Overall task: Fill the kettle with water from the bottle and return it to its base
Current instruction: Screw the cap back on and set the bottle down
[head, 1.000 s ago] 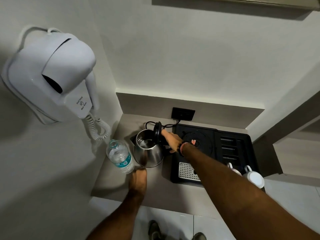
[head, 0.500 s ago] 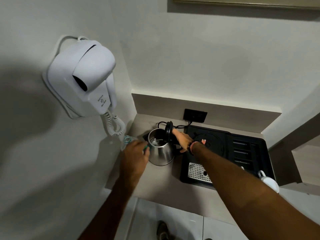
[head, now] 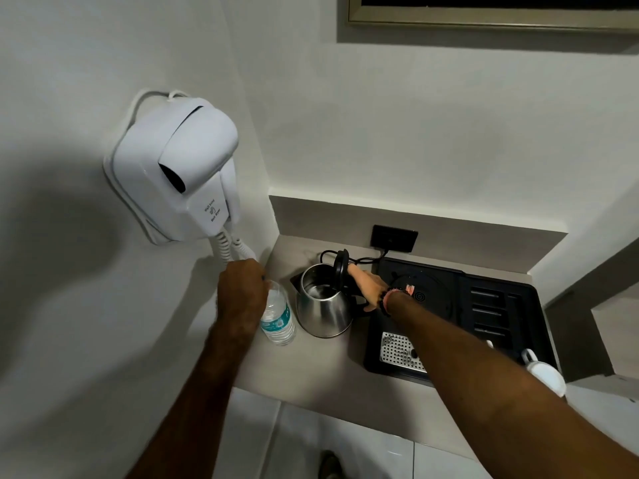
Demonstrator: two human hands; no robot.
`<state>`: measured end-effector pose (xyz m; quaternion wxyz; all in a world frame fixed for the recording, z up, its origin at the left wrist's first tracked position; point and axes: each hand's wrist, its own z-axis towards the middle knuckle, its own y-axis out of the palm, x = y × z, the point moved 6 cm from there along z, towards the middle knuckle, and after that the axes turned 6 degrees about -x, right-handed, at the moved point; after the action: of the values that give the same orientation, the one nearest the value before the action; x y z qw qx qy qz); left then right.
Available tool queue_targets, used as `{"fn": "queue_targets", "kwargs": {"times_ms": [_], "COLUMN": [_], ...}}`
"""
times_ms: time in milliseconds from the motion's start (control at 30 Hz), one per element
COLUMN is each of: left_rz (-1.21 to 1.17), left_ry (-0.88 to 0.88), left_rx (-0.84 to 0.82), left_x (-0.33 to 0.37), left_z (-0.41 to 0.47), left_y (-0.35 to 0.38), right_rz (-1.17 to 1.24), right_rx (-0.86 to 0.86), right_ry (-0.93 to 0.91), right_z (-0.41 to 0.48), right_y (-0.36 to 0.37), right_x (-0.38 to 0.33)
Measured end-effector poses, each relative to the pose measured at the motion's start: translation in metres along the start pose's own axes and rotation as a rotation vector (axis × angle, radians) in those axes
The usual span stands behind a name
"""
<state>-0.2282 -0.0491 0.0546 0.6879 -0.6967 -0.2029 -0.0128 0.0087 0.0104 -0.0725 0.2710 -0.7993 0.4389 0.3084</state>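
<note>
A steel kettle (head: 323,305) stands on the grey counter (head: 325,371) with its black lid (head: 340,267) flipped up. My right hand (head: 368,286) grips the kettle's black handle on its right side. Just left of the kettle stands a clear water bottle (head: 278,321) with a teal label. My left hand (head: 243,293) is closed around the bottle's top, hiding the cap end. The round kettle base (head: 427,293) sits on the black tray (head: 498,326), to the right of the kettle.
A white hair dryer (head: 179,171) with a coiled cord hangs on the left wall just above my left hand. A black wall socket (head: 394,238) and cable lie behind the kettle. White cups (head: 548,375) and a perforated metal plate (head: 399,352) sit on the tray.
My left hand rose from the counter's front edge to the bottle and closed on its top. My right hand stayed on the kettle handle. The camera view shifted left.
</note>
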Motion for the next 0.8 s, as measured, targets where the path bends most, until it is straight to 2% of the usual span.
{"fn": "queue_targets", "kwargs": {"times_ms": [267,367,500,800], "left_rz": [-0.171,-0.276,-0.28,-0.407], "left_ry": [-0.005,-0.094,-0.103,-0.144], "left_rx": [-0.049,0.023,0.12,0.204], "left_x": [-0.007,-0.016,-0.019,-0.017], "left_z": [-0.003,-0.008,-0.013,-0.028], "left_y": [0.005,0.005,0.005,0.01], "right_rz": [-0.024,-0.004,-0.07,0.039], "right_rx": [0.016,-0.012,-0.039,0.028], "right_ry": [-0.02,-0.011,-0.043,-0.008], "right_z": [0.007,0.003,0.003,0.011], "right_y": [-0.002,0.0,0.001,-0.005], "right_x": [0.002,0.001,0.0,0.004]}}
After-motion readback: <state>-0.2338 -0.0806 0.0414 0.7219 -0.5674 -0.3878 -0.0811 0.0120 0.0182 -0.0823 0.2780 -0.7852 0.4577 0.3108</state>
